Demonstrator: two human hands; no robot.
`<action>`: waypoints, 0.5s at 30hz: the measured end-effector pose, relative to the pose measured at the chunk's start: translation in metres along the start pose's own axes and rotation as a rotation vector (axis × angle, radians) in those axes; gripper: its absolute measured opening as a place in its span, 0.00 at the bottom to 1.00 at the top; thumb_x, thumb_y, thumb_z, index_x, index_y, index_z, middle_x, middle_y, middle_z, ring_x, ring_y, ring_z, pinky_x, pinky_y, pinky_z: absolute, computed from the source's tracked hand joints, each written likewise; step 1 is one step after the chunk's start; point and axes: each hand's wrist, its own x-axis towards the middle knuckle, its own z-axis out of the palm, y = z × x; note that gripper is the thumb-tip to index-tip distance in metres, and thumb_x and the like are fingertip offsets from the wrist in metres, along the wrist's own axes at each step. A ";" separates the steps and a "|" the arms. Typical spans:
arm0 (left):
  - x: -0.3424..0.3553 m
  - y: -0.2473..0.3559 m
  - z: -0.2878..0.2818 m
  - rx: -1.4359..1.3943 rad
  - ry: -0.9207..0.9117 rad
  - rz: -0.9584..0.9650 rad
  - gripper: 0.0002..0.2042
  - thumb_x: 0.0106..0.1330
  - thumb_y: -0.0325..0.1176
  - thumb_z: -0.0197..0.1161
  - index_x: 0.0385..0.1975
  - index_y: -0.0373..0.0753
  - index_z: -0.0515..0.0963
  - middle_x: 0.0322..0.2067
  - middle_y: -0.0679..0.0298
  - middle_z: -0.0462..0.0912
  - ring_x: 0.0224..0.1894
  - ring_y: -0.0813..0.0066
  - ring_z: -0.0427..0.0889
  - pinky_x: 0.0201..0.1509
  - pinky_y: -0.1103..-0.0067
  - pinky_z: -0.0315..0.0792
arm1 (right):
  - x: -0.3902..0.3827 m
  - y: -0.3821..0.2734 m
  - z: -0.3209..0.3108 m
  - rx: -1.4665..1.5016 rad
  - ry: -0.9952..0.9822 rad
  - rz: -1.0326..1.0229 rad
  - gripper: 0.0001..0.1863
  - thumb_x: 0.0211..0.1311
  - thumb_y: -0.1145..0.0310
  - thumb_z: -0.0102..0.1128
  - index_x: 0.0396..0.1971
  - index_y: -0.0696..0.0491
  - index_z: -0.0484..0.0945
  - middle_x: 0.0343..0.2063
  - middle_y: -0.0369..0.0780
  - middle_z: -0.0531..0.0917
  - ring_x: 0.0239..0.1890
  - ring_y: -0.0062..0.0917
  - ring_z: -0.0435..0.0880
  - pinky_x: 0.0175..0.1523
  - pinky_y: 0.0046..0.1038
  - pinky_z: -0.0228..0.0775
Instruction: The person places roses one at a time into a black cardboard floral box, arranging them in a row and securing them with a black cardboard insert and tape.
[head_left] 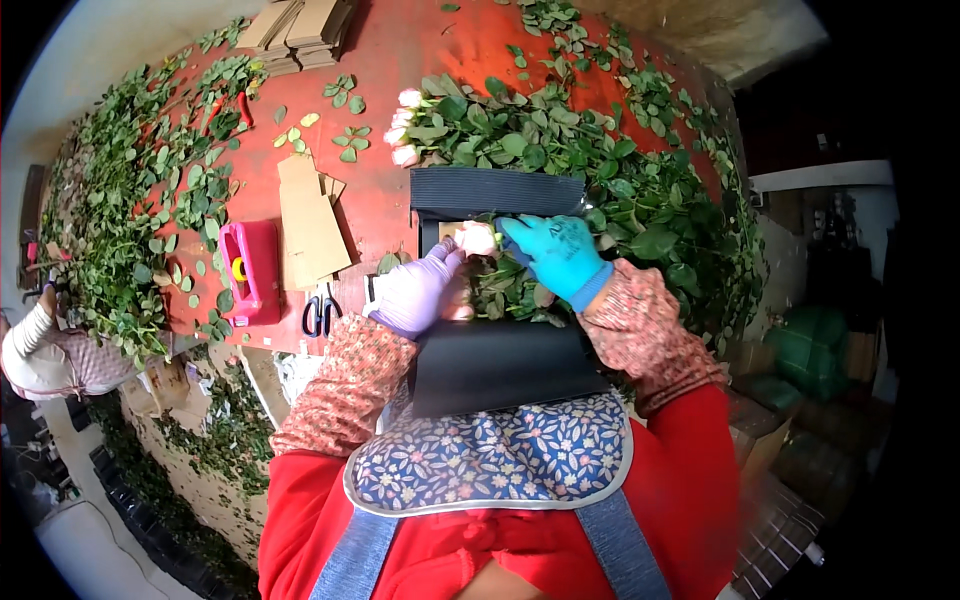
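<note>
A pale pink rose (475,238) lies between my two hands, its bloom pointing left. My left hand (412,292), in a lilac glove, has its fingers closed at the near left side of the bloom. On the right, my right hand (553,252) in a teal glove closes its fingers just behind the bloom, where the stem is hidden. Below them, leafy rose stems (510,298) rest in a black corrugated wrapping sheet (500,190), whose near black flap (505,368) reaches toward my apron. Another pink bloom shows partly beside my left hand.
Beyond the sheet lies a pile of leafy roses (540,130). To the left are cardboard pieces (315,225), scissors (321,312) and a pink plastic caddy (250,272). Stacked cardboard (300,30) sits far back on the red table (385,55). Another person (65,350) works at far left.
</note>
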 end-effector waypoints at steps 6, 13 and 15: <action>-0.002 -0.008 0.015 -0.008 0.161 0.033 0.21 0.63 0.36 0.62 0.58 0.48 0.75 0.58 0.64 0.78 0.34 0.59 0.86 0.33 0.70 0.80 | -0.019 -0.023 -0.070 0.140 -0.200 -0.077 0.11 0.57 0.64 0.63 0.39 0.48 0.80 0.35 0.41 0.83 0.37 0.42 0.83 0.38 0.42 0.74; -0.007 -0.006 0.005 0.069 0.117 0.044 0.21 0.63 0.35 0.59 0.57 0.45 0.73 0.58 0.62 0.76 0.26 0.60 0.84 0.26 0.66 0.78 | -0.005 -0.021 -0.087 0.266 0.211 -0.187 0.16 0.58 0.68 0.62 0.48 0.50 0.79 0.31 0.43 0.83 0.31 0.40 0.85 0.32 0.39 0.74; -0.002 -0.008 0.014 0.143 0.092 0.020 0.20 0.63 0.34 0.59 0.56 0.45 0.73 0.56 0.61 0.78 0.23 0.61 0.83 0.23 0.67 0.76 | 0.013 -0.020 -0.034 0.025 0.256 -0.180 0.16 0.59 0.68 0.59 0.48 0.49 0.79 0.30 0.43 0.83 0.30 0.39 0.85 0.30 0.40 0.73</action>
